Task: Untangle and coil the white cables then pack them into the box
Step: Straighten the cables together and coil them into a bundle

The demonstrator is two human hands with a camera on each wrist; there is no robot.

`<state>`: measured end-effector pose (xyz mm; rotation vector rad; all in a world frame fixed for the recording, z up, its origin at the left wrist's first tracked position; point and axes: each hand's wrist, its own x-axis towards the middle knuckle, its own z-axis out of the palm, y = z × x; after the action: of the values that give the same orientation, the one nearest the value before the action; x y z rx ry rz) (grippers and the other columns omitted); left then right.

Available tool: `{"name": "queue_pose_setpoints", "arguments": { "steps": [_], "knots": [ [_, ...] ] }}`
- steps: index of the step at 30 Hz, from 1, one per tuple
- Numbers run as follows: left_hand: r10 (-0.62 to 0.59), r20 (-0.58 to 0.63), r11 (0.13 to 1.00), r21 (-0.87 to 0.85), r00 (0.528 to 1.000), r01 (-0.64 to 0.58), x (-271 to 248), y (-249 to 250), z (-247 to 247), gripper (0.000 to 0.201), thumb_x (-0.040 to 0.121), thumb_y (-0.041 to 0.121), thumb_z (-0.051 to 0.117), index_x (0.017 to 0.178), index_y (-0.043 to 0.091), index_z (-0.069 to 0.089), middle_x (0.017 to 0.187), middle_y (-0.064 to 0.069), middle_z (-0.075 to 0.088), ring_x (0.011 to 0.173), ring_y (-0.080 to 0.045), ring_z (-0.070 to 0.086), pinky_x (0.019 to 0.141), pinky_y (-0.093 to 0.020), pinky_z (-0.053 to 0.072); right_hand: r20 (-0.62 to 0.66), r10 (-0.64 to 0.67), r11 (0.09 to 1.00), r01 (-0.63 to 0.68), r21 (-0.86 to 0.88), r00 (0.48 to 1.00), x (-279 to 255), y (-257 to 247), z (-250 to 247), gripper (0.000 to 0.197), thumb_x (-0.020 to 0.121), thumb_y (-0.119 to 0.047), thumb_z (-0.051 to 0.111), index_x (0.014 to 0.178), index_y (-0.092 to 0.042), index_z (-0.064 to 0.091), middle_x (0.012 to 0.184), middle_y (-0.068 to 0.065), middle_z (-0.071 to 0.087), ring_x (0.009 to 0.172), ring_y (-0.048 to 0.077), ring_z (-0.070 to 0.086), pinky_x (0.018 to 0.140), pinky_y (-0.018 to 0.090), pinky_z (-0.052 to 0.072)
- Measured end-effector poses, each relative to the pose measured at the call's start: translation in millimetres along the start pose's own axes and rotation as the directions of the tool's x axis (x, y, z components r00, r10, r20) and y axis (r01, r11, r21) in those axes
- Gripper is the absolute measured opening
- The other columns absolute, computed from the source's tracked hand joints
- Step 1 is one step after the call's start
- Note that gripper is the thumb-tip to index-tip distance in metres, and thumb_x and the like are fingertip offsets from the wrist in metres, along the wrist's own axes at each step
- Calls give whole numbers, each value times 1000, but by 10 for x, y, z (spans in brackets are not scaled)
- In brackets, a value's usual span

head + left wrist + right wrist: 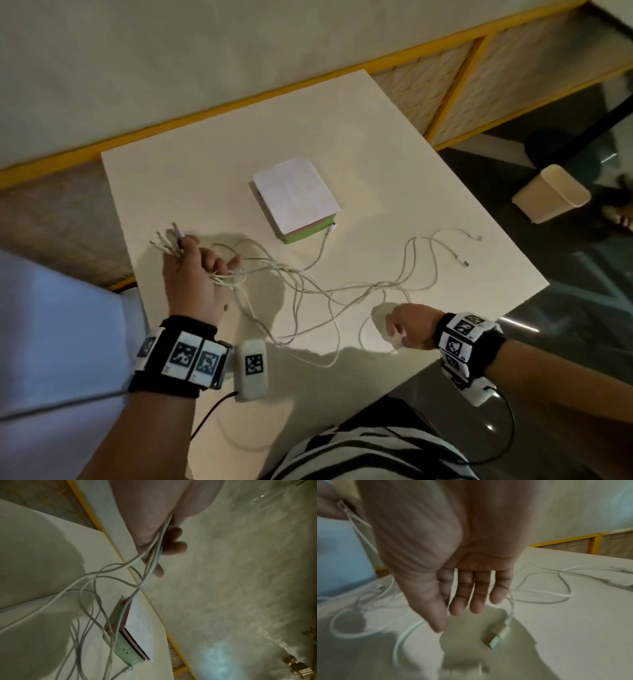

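Several white cables (308, 287) lie tangled across the white table (205, 171). My left hand (195, 270) is raised at the left and grips a bundle of their ends, with the plugs (168, 240) sticking out past the fist. The left wrist view shows its fingers (173, 546) curled round the strands (96, 577). My right hand (407, 325) hovers low near the table's front edge. In the right wrist view its fingers (467, 588) are straight and hold nothing, just above a USB plug (498, 635). The box (296, 200), green with a white lid, sits closed mid-table.
One plug (331, 226) rests against the box's near corner. Two loose cable ends (462, 262) lie toward the table's right edge. A cream bin (551, 193) stands on the dark floor to the right, and pale blue fabric (51, 325) fills the left.
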<state>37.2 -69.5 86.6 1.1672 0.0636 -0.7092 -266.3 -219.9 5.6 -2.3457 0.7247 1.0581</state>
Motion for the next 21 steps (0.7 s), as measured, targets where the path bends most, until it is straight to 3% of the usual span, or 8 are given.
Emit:
{"name": "queue_pose_setpoints", "arguments": {
  "steps": [2,5,8,11,14,17,19,21],
  "knots": [
    [-20,0,1000,-9,1000,20,7,5,0,31,101,30,37,73,22,46,43,10,32,39,-8,30,65,-34,53,2,11,996,-11,-92,1000,-28,68,121,31,80,-18,59,110,-21,53,118,2,51,109,25,51,87,35,41],
    [-13,24,1000,-23,1000,13,-10,-10,16,30,100,29,41,72,22,49,41,9,31,37,-7,28,53,-24,46,-38,-21,998,18,-67,999,-37,97,241,31,75,-25,67,98,-21,47,111,-1,47,99,21,48,77,33,39],
    [8,54,1000,-10,999,-8,-37,-39,34,30,98,25,46,69,20,48,40,9,32,36,-6,28,49,-22,43,-89,-49,997,43,-70,995,-14,58,266,8,82,-19,51,88,-20,47,98,-2,41,87,18,40,71,31,36],
    [16,84,998,57,996,-21,-32,-77,28,31,97,25,49,67,19,44,41,9,32,37,-7,28,48,-24,41,-104,-45,998,41,-41,994,20,46,241,11,85,-14,40,87,-20,49,94,-3,41,86,19,42,69,31,35],
    [27,123,991,127,992,-42,-42,-113,35,33,97,22,49,66,18,42,41,10,33,35,-6,29,46,-22,41,-140,-62,996,53,-69,988,33,-26,130,12,90,-19,41,99,-17,48,106,4,46,93,25,47,70,34,35],
    [73,223,948,288,972,-137,-85,-131,49,41,95,20,52,55,23,45,39,11,30,35,-8,27,46,-24,39,-237,-54,981,96,170,970,14,-183,-74,15,92,-21,44,103,-12,50,94,7,58,82,26,54,70,32,40],
    [45,278,906,393,959,-157,-131,-139,65,47,93,20,54,47,24,46,37,11,29,36,-10,25,50,-30,34,-353,-82,916,211,342,932,-3,-335,-245,13,89,-16,52,101,-12,57,76,-3,55,69,20,50,67,26,38],
    [8,307,851,497,952,-168,-200,-141,101,38,90,18,58,53,23,53,37,10,33,37,-10,28,53,-33,33,-395,-72,805,287,518,916,-31,-540,-453,12,85,-13,59,96,-16,64,69,-9,55,63,9,50,66,22,40]
  ]
}}
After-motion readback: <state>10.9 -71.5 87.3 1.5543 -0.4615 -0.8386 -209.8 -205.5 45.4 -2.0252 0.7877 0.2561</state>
